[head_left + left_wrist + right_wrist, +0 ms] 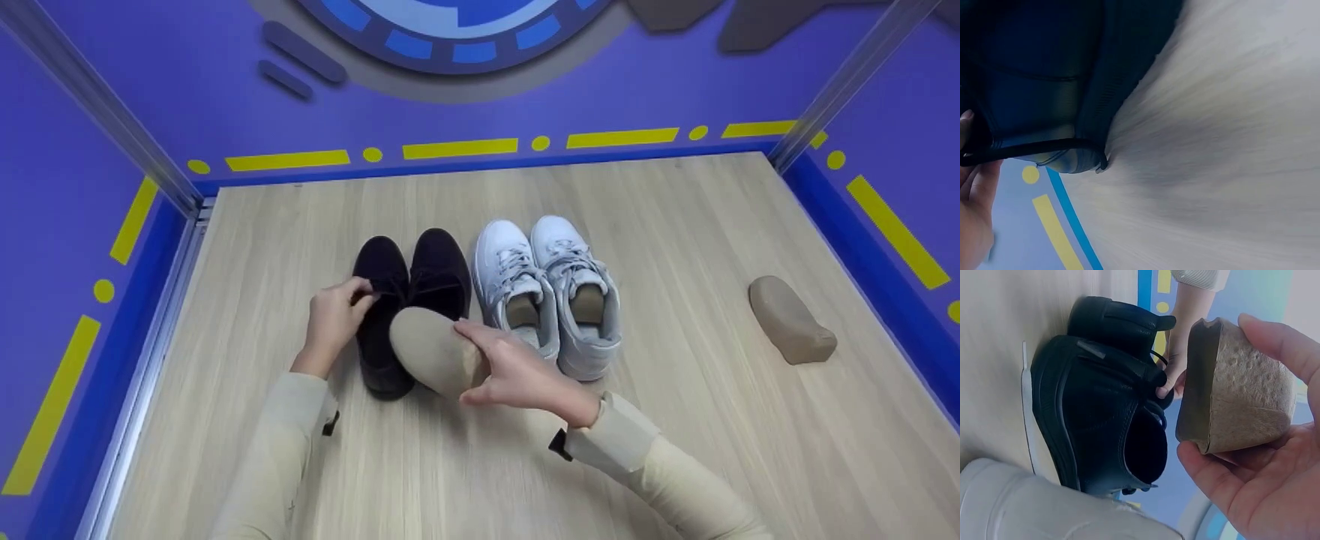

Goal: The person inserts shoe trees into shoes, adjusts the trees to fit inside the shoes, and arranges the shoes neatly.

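Note:
A pair of black lace-up shoes stands side by side, toes pointing away. My left hand [330, 322] pinches the left black shoe [380, 259] near its laces, thumb and forefinger at the front of the opening. My right hand [525, 375] grips a beige moulded shoe insert [429, 346] between thumb and fingers. Its rounded end overlaps the opening of the right black shoe [441, 255] in the head view. From the right wrist, the insert [1252, 394] shows a wrinkled surface and a hollow end, held above the shoes.
White sneakers [499, 247] stand just right of the black pair, with beige inserts [587, 304] inside them. Another shoe insert [787, 319] lies on the right side of the wooden table [697, 450]. Blue-purple panels [525, 112] with yellow markings enclose the back and sides.

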Available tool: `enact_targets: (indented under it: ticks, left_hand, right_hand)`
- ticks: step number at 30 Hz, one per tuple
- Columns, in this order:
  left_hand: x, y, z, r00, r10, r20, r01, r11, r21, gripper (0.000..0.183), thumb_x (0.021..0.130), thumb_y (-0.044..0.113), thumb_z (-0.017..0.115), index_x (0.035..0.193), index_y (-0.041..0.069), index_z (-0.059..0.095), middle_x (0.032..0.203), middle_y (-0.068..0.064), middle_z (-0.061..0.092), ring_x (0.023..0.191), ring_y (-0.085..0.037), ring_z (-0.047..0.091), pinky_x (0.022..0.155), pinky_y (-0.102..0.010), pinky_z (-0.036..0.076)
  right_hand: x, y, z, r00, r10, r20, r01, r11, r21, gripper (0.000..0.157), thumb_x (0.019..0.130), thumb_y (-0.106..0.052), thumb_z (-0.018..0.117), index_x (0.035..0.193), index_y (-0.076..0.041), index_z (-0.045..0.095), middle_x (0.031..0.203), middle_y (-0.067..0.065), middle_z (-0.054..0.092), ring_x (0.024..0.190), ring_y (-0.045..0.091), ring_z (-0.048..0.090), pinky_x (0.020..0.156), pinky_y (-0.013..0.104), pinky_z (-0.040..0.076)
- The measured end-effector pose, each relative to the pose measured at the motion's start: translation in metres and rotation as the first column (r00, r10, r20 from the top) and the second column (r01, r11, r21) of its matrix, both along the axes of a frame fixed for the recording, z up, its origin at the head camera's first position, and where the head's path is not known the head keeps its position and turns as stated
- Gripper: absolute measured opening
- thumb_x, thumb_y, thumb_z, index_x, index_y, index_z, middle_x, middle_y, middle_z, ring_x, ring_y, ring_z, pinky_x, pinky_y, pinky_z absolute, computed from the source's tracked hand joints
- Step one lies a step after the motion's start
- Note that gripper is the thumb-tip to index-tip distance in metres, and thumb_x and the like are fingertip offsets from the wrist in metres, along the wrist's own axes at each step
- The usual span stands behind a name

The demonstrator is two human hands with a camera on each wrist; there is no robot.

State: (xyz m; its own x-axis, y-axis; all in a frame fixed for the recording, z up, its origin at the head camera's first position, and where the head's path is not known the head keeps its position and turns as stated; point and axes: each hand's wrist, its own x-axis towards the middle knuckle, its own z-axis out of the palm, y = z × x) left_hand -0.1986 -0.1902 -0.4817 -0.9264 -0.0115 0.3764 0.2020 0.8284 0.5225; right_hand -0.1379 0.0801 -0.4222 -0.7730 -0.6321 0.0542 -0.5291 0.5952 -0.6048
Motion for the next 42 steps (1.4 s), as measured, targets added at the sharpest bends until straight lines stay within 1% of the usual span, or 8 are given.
enact_targets:
  ticks: [9, 15, 18, 21, 25, 33, 39, 42]
  left_hand:
    - [0.007, -0.005, -0.004, 0.997, -0.07, 0.042, 0.071, 0.997, -0.013, 0.022, 0.074, 0.007, 0.066, 0.096, 0.006, 0.063, 0.109, -0.012, 0.063, 0.101, -0.028, 0.059, 0.086, -0.039, 0.045]
    - [0.017, -0.009, -0.012, 0.996, -0.066, -0.056, 0.061, 0.994, -0.093, 0.031, 0.07, 0.006, 0.069, 0.099, 0.008, 0.06, 0.117, -0.008, 0.059, 0.106, -0.026, 0.056, 0.086, -0.04, 0.045]
    - [0.02, -0.01, -0.015, 0.984, -0.077, -0.163, 0.047, 0.983, -0.178, 0.027, 0.069, 0.006, 0.07, 0.095, 0.01, 0.061, 0.115, -0.005, 0.061, 0.101, -0.025, 0.058, 0.077, -0.039, 0.048]
    - [0.021, -0.009, -0.017, 0.957, -0.114, -0.267, 0.042, 0.964, -0.262, 0.023, 0.07, 0.006, 0.07, 0.091, 0.01, 0.063, 0.111, -0.006, 0.063, 0.097, -0.025, 0.06, 0.072, -0.038, 0.051]
    - [0.02, -0.007, -0.016, 0.925, -0.155, -0.347, 0.033, 0.942, -0.334, 0.019, 0.071, 0.005, 0.067, 0.09, 0.01, 0.066, 0.105, -0.006, 0.065, 0.092, -0.026, 0.061, 0.071, -0.036, 0.051]
    - [0.014, -0.003, -0.008, 0.9, -0.203, -0.386, 0.046, 0.924, -0.38, 0.012, 0.073, 0.002, 0.064, 0.085, 0.005, 0.067, 0.092, -0.009, 0.068, 0.081, -0.026, 0.064, 0.07, -0.034, 0.051]
    - [0.011, -0.002, -0.004, 0.9, -0.215, -0.38, 0.067, 0.928, -0.367, 0.011, 0.075, 0.0, 0.061, 0.085, 0.001, 0.066, 0.089, -0.011, 0.069, 0.076, -0.027, 0.065, 0.065, -0.035, 0.052]
    - [0.009, -0.003, -0.002, 0.908, -0.212, -0.36, 0.08, 0.934, -0.349, 0.009, 0.078, 0.002, 0.059, 0.085, 0.0, 0.064, 0.085, -0.013, 0.068, 0.071, -0.027, 0.065, 0.061, -0.035, 0.051]
  right_hand:
    - [-0.001, -0.011, -0.002, 0.999, -0.014, 0.04, 0.014, 1.0, 0.004, 0.087, 0.058, -0.031, 0.077, 0.132, -0.006, 0.039, 0.136, 0.01, 0.041, 0.124, 0.021, 0.041, 0.101, 0.034, 0.034]
    - [-0.001, -0.016, -0.004, 0.998, -0.024, 0.052, 0.024, 1.0, 0.001, 0.088, 0.057, -0.032, 0.078, 0.131, -0.006, 0.04, 0.135, 0.009, 0.043, 0.122, 0.02, 0.042, 0.1, 0.034, 0.035]
    - [-0.001, -0.018, -0.004, 0.998, -0.024, 0.064, 0.024, 1.0, -0.006, 0.087, 0.057, -0.032, 0.078, 0.131, -0.007, 0.04, 0.134, 0.009, 0.044, 0.121, 0.02, 0.043, 0.099, 0.033, 0.036]
    - [-0.001, -0.019, -0.005, 0.997, -0.024, 0.076, 0.025, 1.0, -0.008, 0.085, 0.057, -0.032, 0.077, 0.13, -0.008, 0.04, 0.134, 0.008, 0.044, 0.12, 0.02, 0.044, 0.099, 0.033, 0.036]
    - [-0.001, -0.021, -0.005, 0.995, -0.032, 0.092, 0.032, 0.999, -0.001, 0.084, 0.058, -0.033, 0.077, 0.13, -0.009, 0.041, 0.133, 0.006, 0.045, 0.117, 0.02, 0.047, 0.097, 0.033, 0.038]
    - [-0.002, -0.027, -0.006, 0.995, -0.03, 0.098, 0.03, 1.0, 0.004, 0.084, 0.058, -0.034, 0.077, 0.129, -0.01, 0.041, 0.129, 0.005, 0.049, 0.112, 0.018, 0.05, 0.094, 0.032, 0.041]
    - [-0.002, -0.031, -0.008, 0.994, -0.036, 0.105, 0.037, 0.999, -0.011, 0.083, 0.058, -0.035, 0.077, 0.129, -0.009, 0.042, 0.126, 0.005, 0.051, 0.107, 0.017, 0.053, 0.091, 0.032, 0.042]
    - [-0.003, -0.033, -0.008, 0.993, -0.038, 0.108, 0.04, 0.999, -0.017, 0.083, 0.058, -0.035, 0.077, 0.128, -0.009, 0.042, 0.126, 0.005, 0.051, 0.107, 0.017, 0.053, 0.091, 0.032, 0.042]
